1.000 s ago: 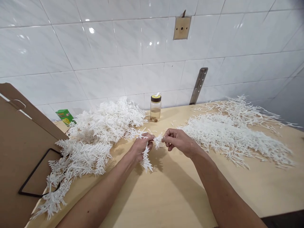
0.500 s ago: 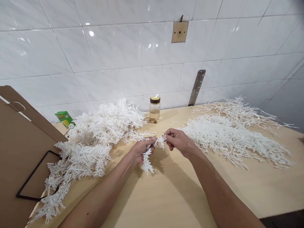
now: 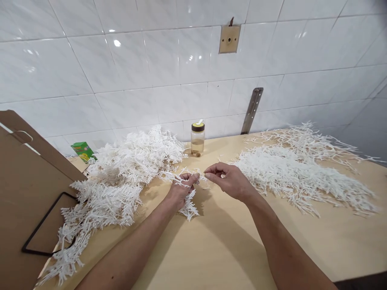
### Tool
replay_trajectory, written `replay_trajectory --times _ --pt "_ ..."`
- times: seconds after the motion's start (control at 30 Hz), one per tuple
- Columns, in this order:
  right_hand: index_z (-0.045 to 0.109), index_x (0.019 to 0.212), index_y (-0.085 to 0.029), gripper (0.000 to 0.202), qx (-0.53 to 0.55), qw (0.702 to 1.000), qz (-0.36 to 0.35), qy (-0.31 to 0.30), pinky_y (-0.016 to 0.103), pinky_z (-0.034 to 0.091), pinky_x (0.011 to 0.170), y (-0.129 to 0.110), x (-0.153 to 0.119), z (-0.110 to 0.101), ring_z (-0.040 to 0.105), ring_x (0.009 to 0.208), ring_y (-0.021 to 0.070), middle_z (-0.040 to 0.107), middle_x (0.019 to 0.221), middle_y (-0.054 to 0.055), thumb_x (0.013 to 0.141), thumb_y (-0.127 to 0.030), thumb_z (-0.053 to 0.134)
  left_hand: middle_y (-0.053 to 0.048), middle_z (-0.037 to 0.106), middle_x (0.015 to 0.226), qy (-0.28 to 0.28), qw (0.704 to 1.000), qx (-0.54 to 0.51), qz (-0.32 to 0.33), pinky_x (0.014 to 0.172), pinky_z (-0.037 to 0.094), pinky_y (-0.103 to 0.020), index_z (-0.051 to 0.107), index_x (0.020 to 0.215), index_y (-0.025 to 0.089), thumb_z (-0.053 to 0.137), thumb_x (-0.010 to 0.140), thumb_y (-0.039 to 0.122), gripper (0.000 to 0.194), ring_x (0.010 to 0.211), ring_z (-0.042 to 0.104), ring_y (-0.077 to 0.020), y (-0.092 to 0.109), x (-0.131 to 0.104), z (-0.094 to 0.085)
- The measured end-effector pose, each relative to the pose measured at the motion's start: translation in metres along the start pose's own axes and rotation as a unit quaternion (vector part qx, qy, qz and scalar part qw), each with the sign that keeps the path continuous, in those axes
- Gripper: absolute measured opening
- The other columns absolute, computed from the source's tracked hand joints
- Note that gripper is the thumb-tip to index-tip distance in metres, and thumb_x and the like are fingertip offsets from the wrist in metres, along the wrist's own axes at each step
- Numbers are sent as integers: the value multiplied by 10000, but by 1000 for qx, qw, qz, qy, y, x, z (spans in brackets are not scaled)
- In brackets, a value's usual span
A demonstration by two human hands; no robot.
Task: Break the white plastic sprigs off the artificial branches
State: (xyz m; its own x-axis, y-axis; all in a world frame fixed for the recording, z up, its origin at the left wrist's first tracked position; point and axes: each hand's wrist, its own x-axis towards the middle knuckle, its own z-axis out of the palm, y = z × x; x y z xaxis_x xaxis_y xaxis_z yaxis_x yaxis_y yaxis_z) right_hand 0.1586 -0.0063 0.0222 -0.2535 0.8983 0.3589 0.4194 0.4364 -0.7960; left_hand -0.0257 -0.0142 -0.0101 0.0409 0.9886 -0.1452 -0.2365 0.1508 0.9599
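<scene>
Closed around white branching plastic sprigs [image 3: 190, 207] is my left hand [image 3: 183, 187], low over the middle of the table. Some twigs poke up past its thumb, and a bushy tuft hangs beneath the palm. My right hand [image 3: 228, 180] is just to the right, thumb and forefinger pinched at the tip of a thin white twig by the left thumb. The exact pinch point is small and partly hidden. A large heap of white sprigs [image 3: 133, 161] lies to the left, and a flatter pile of white sprigs [image 3: 296, 171] spreads to the right.
A lidded jar [image 3: 197, 141] of pale liquid stands behind my hands near the tiled wall. On the left are a cardboard box [image 3: 33, 189], a black wire frame [image 3: 38, 229] and a green packet [image 3: 83, 151]. A metal strip [image 3: 252, 110] leans against the wall.
My right hand has turned flatter and shifted slightly left, closer to the left thumb. The small tuft between the hands is now less visible, and the left hand has tilted a little.
</scene>
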Motion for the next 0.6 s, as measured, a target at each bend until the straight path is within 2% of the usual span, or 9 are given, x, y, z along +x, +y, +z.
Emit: replay_trajectory --times 0.13,0.3,0.47,0.6 --pt "712 805 -218 218 -73 997 5 -19 285 458 639 -3 -1 4 569 679 149 689 773 16 838 -401 598 90 381 438 11 999 -32 -1 419 154 -215 538 619 175 856 559 502 460 381 277 -36 0 0 1" --pt "704 879 -234 190 -62 997 2 -48 277 452 644 0 -2 5 570 683 145 676 783 8 836 -386 599 82 392 430 21 999 -48 -1 413 152 -221 585 634 167 846 569 521 445 376 271 -39 -2 3 0" --pt "696 819 -234 146 -92 995 -24 -17 290 442 661 3 -1 10 557 692 153 654 793 21 839 -337 594 77 379 405 15 999 -49 -10 404 141 -221 604 620 156 843 572 530 446 364 261 -36 -1 3 0" --pt "663 819 -217 198 -49 999 -5 18 286 442 636 1 0 12 572 677 161 658 792 31 863 -376 553 52 454 441 3 996 -69 -48 389 167 -204 612 610 138 875 545 452 415 379 316 -35 0 4 -1"
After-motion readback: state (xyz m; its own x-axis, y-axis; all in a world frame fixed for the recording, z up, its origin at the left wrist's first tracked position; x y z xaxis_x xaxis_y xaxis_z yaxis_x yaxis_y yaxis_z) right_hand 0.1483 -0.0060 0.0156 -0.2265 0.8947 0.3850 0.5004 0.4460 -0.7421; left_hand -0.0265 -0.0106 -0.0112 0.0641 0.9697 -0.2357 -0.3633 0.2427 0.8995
